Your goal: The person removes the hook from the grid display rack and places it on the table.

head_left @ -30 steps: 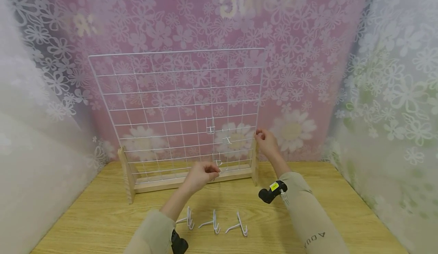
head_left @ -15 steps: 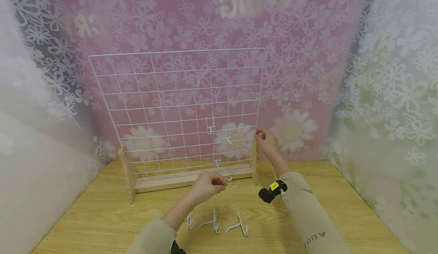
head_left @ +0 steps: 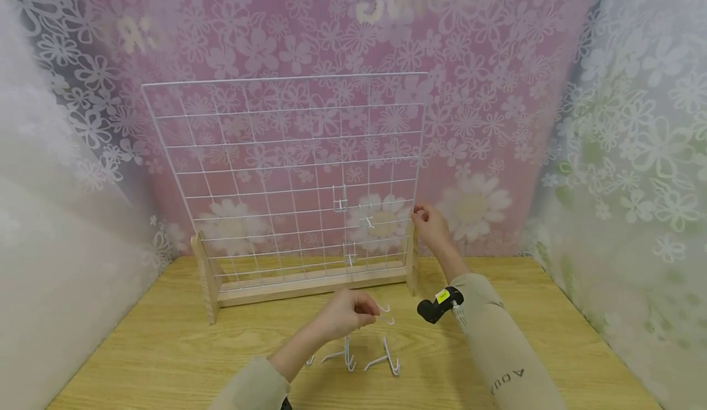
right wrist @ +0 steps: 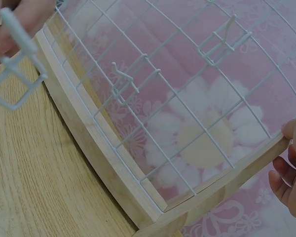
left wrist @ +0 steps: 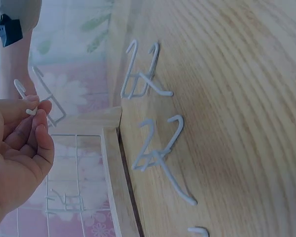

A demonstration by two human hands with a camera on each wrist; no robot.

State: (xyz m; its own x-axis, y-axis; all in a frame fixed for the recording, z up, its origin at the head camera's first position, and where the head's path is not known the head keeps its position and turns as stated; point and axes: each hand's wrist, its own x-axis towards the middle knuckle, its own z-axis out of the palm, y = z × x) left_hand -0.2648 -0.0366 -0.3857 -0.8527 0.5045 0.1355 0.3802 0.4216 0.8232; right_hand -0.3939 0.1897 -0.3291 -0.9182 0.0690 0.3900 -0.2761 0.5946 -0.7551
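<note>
Clearly, the left hand (head_left: 342, 316) pinches a hook (right wrist: 20, 33) (wrist views alone show its frame (right wrist: 29, 92)); right hand (head_left: 432, 226) grips the stand (head_left: 309, 288).

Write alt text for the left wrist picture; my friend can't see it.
A left hand pinches a white wire hook near a wooden table, where two similar hooks lie and the tip of another shows at the bottom edge. Beyond, a wire grid bearing a hung hook sits in a wooden stand.

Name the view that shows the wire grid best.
Head view: it frames the whole wire grid, upright in its wooden stand. The left wrist view catches only a section beside the left hand; the right wrist view is closer but crops the grid.
</note>
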